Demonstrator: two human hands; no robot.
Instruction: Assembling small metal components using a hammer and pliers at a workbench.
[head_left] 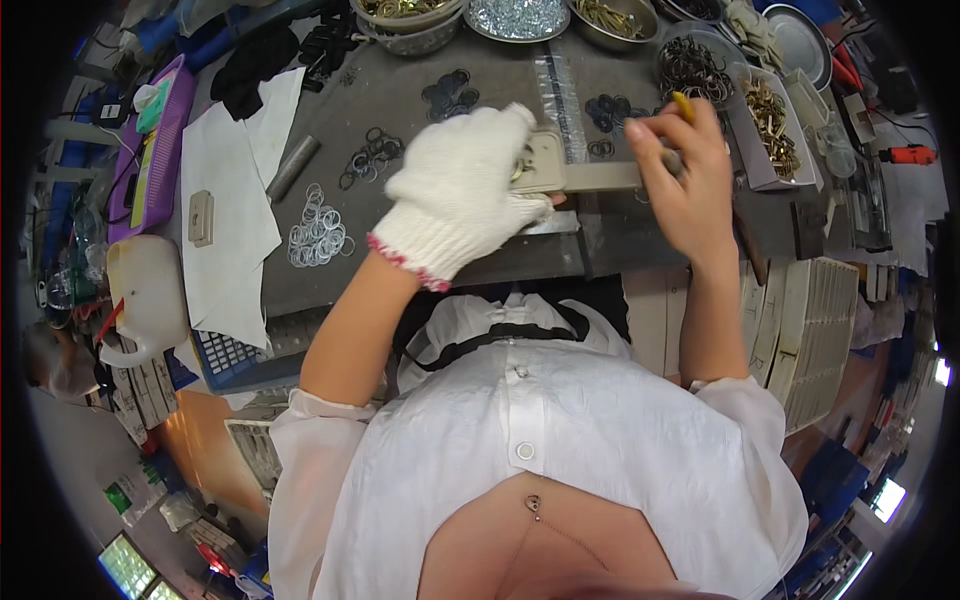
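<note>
My left hand (460,190), in a white knit glove with a red-edged cuff, is closed around a beige housing (546,158). Small brass-coloured metal shows inside it by the gloved fingers. From the housing a flat beige bar (605,177) runs right toward my bare right hand (690,180). That hand's fingers are bent and closed on a thin tool with a yellow end (684,106); its other end is hidden. Dark rings (372,157) and a pile of silver rings (318,232) lie left of my glove. More dark rings (615,112) lie beyond the bar.
Bowls of brass parts (618,18) and shiny small pieces (518,15) line the far edge. At right stands a white box of brass parts (772,125). White paper (225,215), a metal cylinder (293,168), a purple basket (165,140) and a plastic jug (150,290) are at left.
</note>
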